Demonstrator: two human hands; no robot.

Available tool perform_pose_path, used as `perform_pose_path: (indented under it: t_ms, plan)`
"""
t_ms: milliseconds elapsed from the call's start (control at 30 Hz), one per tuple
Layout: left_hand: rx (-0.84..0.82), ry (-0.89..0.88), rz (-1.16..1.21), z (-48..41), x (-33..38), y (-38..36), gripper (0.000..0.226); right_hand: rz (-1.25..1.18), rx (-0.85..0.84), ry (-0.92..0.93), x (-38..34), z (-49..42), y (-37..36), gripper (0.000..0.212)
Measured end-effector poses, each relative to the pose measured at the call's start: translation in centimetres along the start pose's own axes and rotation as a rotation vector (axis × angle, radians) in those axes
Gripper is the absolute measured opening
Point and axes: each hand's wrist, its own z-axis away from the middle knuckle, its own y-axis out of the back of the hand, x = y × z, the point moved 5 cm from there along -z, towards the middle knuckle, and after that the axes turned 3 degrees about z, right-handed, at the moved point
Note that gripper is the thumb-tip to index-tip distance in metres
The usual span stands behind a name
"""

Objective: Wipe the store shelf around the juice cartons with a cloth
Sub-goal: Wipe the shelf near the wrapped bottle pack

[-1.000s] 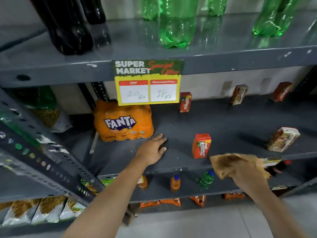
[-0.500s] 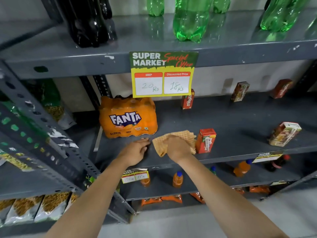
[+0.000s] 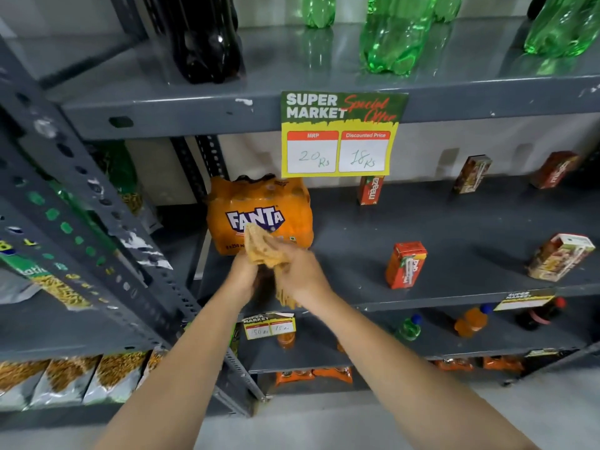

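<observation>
Both hands hold a tan waffle cloth (image 3: pixel 259 250) bunched up just above the front edge of the grey shelf (image 3: pixel 454 228), in front of the orange Fanta pack (image 3: pixel 259 211). My left hand (image 3: pixel 243 276) grips the cloth's left side and my right hand (image 3: pixel 300 274) its right side; a tail hangs down below my right hand. An orange juice carton (image 3: pixel 406 264) stands at the shelf's front, right of my hands. Further cartons: a red one (image 3: pixel 370 190) at the back, a brown one (image 3: pixel 472 173), a red one (image 3: pixel 553 170), and a pale one (image 3: pixel 560 256) lying tilted at right.
A yellow price sign (image 3: pixel 339 134) hangs from the upper shelf, which carries green bottles (image 3: pixel 396 34) and dark bottles (image 3: pixel 207 37). A perforated steel upright (image 3: pixel 107 222) slants at left, snack bags (image 3: pixel 65 381) beyond it. Small bottles (image 3: pixel 470 321) stand on the lower shelf.
My right hand brought the cloth from the right onto the shelf, then left toward the Fanta pack. My left hand left the shelf surface and took hold of the cloth too.
</observation>
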Motion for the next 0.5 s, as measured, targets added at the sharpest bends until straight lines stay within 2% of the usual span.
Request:
perform_pose_path:
  t_ms: [67, 133, 200, 267, 400, 500]
  plan:
    - [-0.048, 0.163, 0.364, 0.4, 0.5, -1.1, 0.049, 0.119, -0.059, 0.066, 0.2, 0.8, -1.6, 0.055]
    - [-0.079, 0.274, 0.488, 0.7, 0.8, -1.2, 0.068, 0.346, -0.142, 0.050, 1.9, 0.8, -2.0, 0.056]
    - [-0.096, 0.296, 0.440, 1.2, 1.7, -0.9, 0.086, 0.601, -0.142, 0.002, 3.4, 0.4, -0.9, 0.050]
    - [-0.049, 0.232, 0.356, 1.2, 3.2, -0.1, 0.091, 0.742, -0.091, -0.002, 3.7, -0.1, 1.2, 0.039]
    - [0.043, 0.176, 0.091, 1.2, 5.7, 1.2, 0.081, 0.746, -0.035, 0.119, 2.1, -0.8, 3.3, 0.037]
    - [0.080, 0.190, -0.067, 0.8, 6.0, 2.2, 0.079, 0.773, -0.085, 0.299, -0.4, -2.0, -0.2, 0.037]
